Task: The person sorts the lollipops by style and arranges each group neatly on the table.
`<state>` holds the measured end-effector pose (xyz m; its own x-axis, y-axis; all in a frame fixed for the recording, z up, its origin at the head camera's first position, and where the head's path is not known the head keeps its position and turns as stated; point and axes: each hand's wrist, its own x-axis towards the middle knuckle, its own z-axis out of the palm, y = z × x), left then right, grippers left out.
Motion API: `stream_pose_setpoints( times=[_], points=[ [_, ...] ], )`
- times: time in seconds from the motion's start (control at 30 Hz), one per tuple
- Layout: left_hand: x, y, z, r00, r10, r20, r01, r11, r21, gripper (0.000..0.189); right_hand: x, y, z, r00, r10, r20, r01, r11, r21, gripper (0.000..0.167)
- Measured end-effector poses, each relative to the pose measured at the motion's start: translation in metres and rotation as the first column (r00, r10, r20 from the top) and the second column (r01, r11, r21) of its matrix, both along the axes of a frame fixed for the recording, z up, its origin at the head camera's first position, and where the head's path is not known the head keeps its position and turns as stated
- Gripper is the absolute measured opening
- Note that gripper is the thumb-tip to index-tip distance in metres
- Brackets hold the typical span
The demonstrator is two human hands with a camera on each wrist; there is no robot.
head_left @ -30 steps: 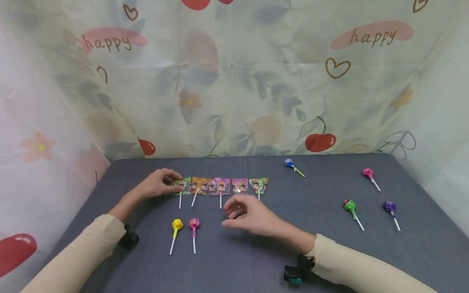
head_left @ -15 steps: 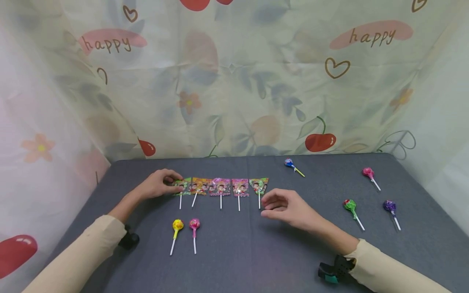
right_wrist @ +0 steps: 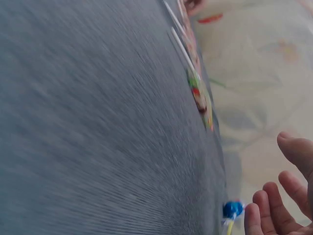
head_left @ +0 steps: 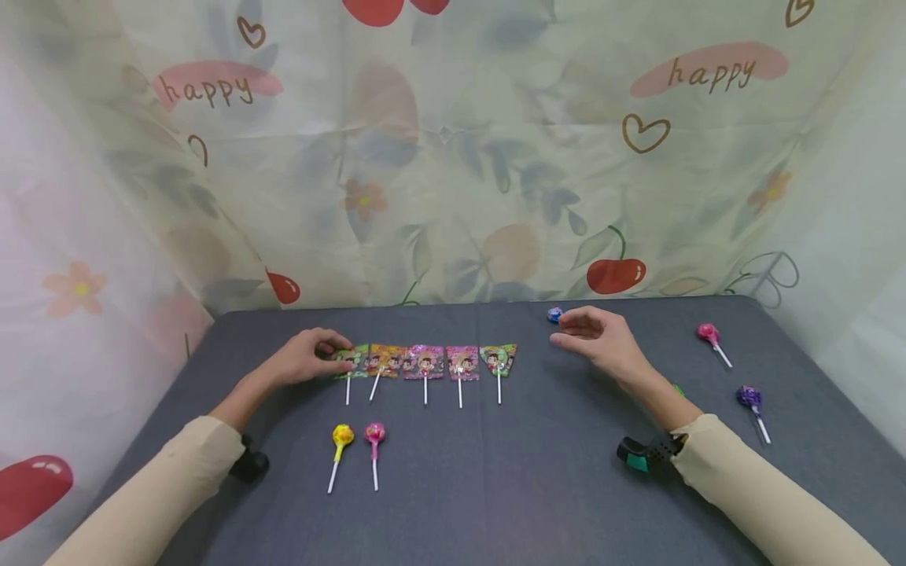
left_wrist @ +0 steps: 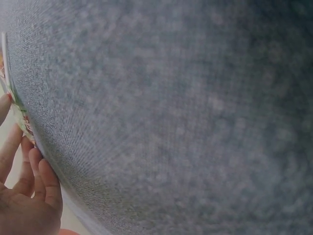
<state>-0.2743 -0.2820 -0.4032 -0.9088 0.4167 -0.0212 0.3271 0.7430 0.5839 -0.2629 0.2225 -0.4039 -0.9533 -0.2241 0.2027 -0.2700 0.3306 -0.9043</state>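
Note:
In the head view, my left hand (head_left: 306,358) is at the left end of a row of several flat lollipops, thumb and forefinger on the edge of the green-wrapped lollipop (head_left: 355,362). The left wrist view shows that green wrapper (left_wrist: 22,117) between fingertips. My right hand (head_left: 598,339) hovers at the back right, fingers loosely bent and holding nothing. Just beyond its fingertips lies a round blue lollipop (head_left: 554,314), its stick hidden by the hand in the head view. The right wrist view shows the blue head (right_wrist: 233,209) beside the fingers.
The row continues with an orange lollipop (head_left: 386,359), two pink ones and another green one (head_left: 499,359). Nearer lie round yellow (head_left: 343,435) and pink (head_left: 375,432) lollipops. On the right are red-pink (head_left: 708,333) and purple (head_left: 750,398) ones; my right forearm mostly covers a green one.
My right hand has moved from in front of the row, rightward and then back toward the blue lollipop, now covering its stick. The left hand has stayed in place.

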Motion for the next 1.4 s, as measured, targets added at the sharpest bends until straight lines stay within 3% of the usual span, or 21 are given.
stream_pose_setpoints(
  times=[0.3,0.6,0.77,1.03,1.4],
  points=[
    [-0.001,0.001,-0.001,1.0,0.011,-0.007,-0.012,1.0,-0.017,0.04,-0.035,-0.003,-0.007,0.997,-0.073,-0.031,0.075,0.996,0.047,0.052],
    [-0.002,0.001,-0.001,1.0,0.017,0.01,-0.017,1.0,-0.011,0.041,-0.059,-0.004,-0.015,0.996,-0.092,0.021,0.09,0.993,0.074,0.061],
    [-0.001,0.001,0.0,1.0,0.014,0.009,-0.014,1.0,-0.009,0.04,-0.065,-0.007,-0.017,0.994,-0.106,0.01,0.104,0.989,0.106,0.057],
    [0.0,0.002,0.002,1.0,0.013,0.006,-0.013,1.0,-0.007,0.04,-0.068,-0.01,-0.019,0.987,-0.16,-0.023,0.161,0.973,0.166,0.032],
    [0.0,0.002,0.002,1.0,0.016,0.009,-0.016,1.0,-0.003,0.04,-0.063,-0.009,-0.015,0.986,-0.151,-0.068,0.16,0.976,0.147,0.031]
  ],
)
